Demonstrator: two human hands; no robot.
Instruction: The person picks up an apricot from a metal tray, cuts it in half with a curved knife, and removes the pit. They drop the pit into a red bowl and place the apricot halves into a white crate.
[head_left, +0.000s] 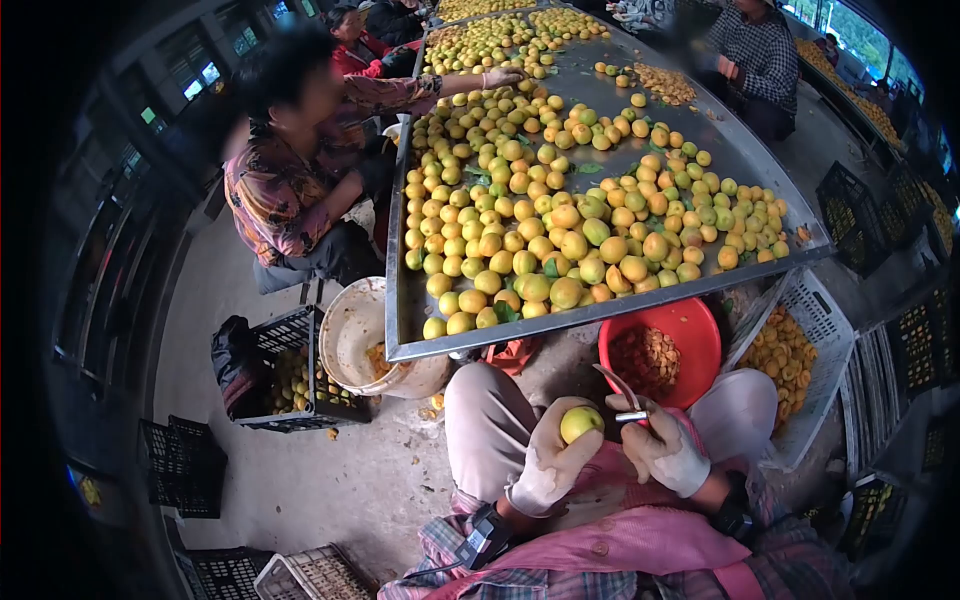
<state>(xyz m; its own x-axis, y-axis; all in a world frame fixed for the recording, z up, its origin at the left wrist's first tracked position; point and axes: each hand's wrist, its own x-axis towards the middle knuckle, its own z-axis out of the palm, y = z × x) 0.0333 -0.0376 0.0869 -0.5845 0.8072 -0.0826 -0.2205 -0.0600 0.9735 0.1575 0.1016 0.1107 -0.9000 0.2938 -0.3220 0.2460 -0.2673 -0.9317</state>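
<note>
My left hand (pixel 546 466), in a pale glove, is closed round a yellow-green apricot (pixel 580 424) above my lap. Just to its right, my gloved right hand (pixel 668 452) grips a small curved knife (pixel 620 386), its blade pointing up and to the left. Blade and apricot are apart. Beyond both hands is a red basin (pixel 706 335) with brown pits in it. The raised metal table (pixel 600 326) in front carries a wide spread of yellow and orange apricots (pixel 520 235) with some green leaves.
A white crate (pixel 838 345) of orange apricot pieces stands right of the basin. On the left are a white bucket (pixel 340 330) and a black crate (pixel 290 422) of fruit. A co-worker (pixel 290 190) reaches over the table; another person (pixel 755 60) sits opposite.
</note>
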